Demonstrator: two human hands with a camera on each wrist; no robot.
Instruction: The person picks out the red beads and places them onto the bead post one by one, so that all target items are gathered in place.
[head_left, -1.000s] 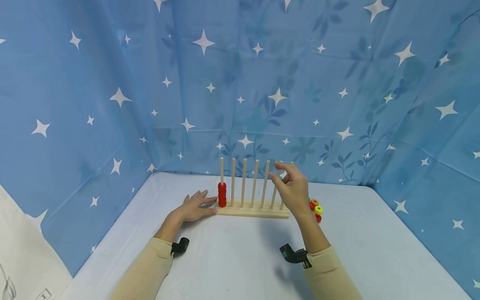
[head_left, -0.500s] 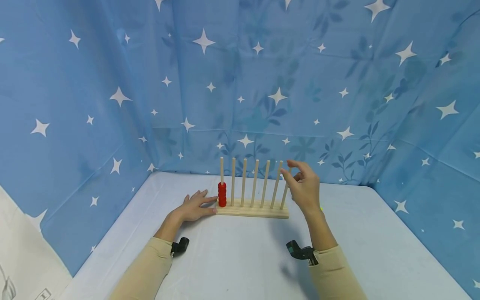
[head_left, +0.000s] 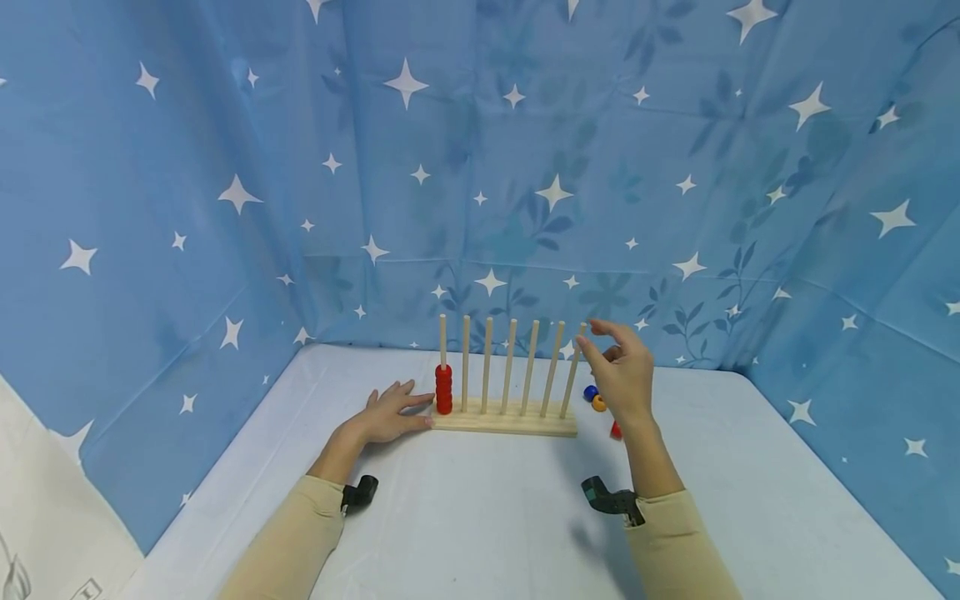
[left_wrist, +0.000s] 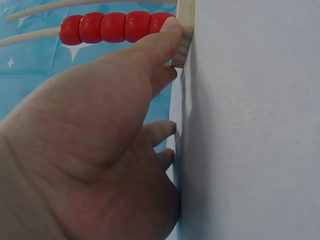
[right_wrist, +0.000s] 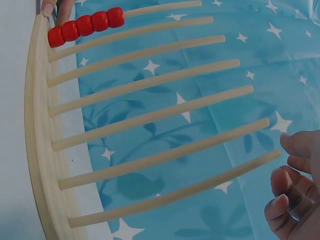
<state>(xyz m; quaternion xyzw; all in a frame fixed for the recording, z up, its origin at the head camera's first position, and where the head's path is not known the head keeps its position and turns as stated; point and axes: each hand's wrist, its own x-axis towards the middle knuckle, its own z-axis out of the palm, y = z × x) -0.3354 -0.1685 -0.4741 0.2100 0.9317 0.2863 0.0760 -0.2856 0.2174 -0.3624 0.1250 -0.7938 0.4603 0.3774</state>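
Touching the left end of the pale wooden peg rack [head_left: 502, 424] on the white worktop [head_left: 450, 517], the left hand [head_left: 384, 417] has its fingers spread; the right hand [head_left: 627, 375], fingers bent but parted, is near the top of the rightmost peg [head_left: 572, 375].

I have the right hand [right_wrist: 300, 187], fingers loosely bent, just beside the nearest bare rod [right_wrist: 165, 200]; beyond it, the left hand [right_wrist: 62, 9] touches the wooden base [right_wrist: 40, 135], next to five red beads [right_wrist: 85, 25] on their rod.

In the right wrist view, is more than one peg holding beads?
No, the red beads all sit on one end peg, and the other six pegs are bare.
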